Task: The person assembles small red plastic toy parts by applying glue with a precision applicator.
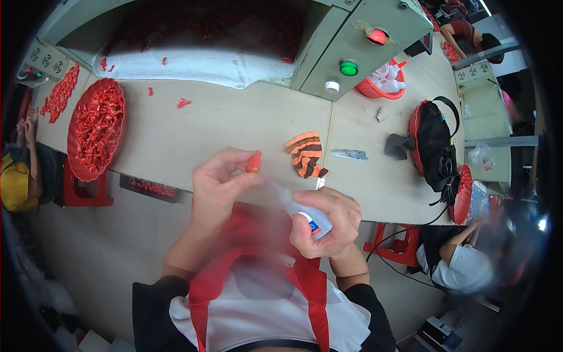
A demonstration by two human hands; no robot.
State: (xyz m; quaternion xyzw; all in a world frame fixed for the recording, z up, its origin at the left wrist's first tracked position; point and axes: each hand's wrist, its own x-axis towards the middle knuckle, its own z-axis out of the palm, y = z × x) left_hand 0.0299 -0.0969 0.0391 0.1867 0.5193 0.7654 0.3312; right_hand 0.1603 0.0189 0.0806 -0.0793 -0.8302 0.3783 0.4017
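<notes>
Between the thumb and fingers of my left hand (217,179) is a small red piece (254,161) with a yellowish spot at its lower end; its exact kind I cannot make out. My right hand (331,226) is wrapped round a translucent squeeze bottle (316,218) with a blue and red label. The bottle's thin nozzle, blurred, points up and left toward the red piece. Just beyond my hands lies an orange and brown striped cloth (306,154) on the table (234,117).
A red tray of small red pieces (79,167) stands at left. Ahead is a green machine (319,64) with a white-lined opening. A red basket of bottles (375,91), a flat blade-like strip (350,154) and a black bag (437,141) lie to the right. Other people sit on both sides.
</notes>
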